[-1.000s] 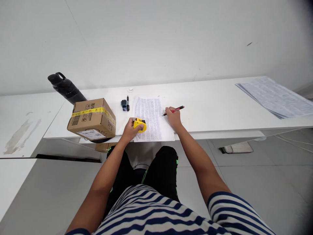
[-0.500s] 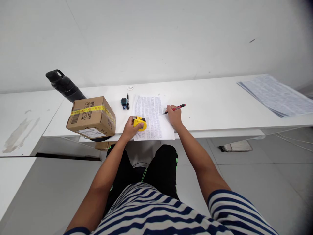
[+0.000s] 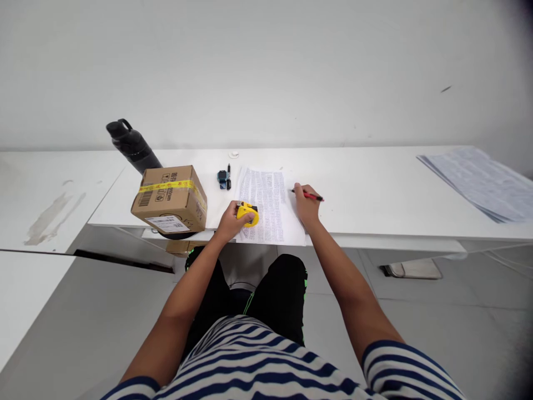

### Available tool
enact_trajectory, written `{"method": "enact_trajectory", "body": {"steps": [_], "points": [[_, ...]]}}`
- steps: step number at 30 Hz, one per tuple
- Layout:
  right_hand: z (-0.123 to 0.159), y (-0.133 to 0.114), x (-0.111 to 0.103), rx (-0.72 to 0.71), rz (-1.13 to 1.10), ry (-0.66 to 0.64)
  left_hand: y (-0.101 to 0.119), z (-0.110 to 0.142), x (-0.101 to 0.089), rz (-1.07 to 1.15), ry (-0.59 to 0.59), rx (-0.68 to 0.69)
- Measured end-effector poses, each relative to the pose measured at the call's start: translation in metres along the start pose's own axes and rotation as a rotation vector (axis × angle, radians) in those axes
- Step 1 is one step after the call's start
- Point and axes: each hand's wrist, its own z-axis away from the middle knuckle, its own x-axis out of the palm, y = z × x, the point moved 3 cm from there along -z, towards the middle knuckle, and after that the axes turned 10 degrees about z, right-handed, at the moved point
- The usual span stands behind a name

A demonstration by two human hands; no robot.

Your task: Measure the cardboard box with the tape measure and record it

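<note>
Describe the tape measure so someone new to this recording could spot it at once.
Find the long white desk, then the cardboard box near its left end. Just right of that box, the left hand holds the tape measure over densely marked paper. Mostly bright yellow with black parts, it stands out from the brown box and pale paper.

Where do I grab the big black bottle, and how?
Probably by the loop on the black bottle's cap, coming from above. The loop sticks up at the top like a handle, while the cardboard box in front hides the bottle's lower part, so the near side looks blocked.
</note>
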Motion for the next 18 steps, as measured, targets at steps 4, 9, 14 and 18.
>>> {"method": "enact_trajectory", "body": {"steps": [4,9,14,18], "points": [[-0.001,0.004,0.006,-0.134,0.309,0.015,-0.001,0.004,0.0,-0.014,0.004,0.014],[-0.003,0.002,0.02,-0.07,0.435,-0.142,-0.005,0.006,-0.001,-0.045,0.022,0.03],[0.024,-0.033,0.008,-0.225,0.16,-0.122,0.004,0.017,0.002,0.057,0.105,0.113],[0.081,-0.075,0.01,-0.393,-0.18,-0.489,0.042,0.042,0.004,0.226,0.169,0.297]]}}
